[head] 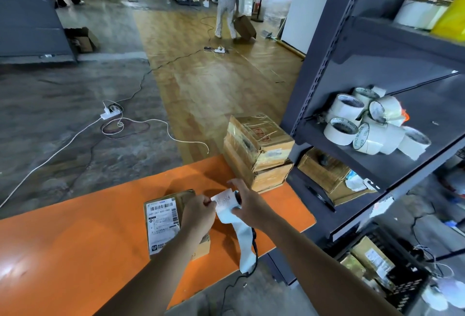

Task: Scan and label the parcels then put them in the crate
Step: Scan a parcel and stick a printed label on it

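A small brown parcel [163, 222] with a white shipping label lies on the orange table [75, 253]. Just above its right side my left hand [198, 217] pinches the edge of a white label strip [234, 217]. My right hand [247, 205] grips the same strip from the right, together with a dark handheld device that is mostly hidden behind the paper; its black cable hangs off the table edge. The strip's tail droops down over the table front. A black crate [407, 288] holding several parcels stands on the floor at the lower right.
Two stacked cardboard boxes [256, 152] sit at the table's far right corner. A grey shelf unit [364, 114] with white tape rolls [372, 124] stands to the right. Cables and a power strip [110, 113] lie on the floor. A person [227, 1] drags a box far ahead.
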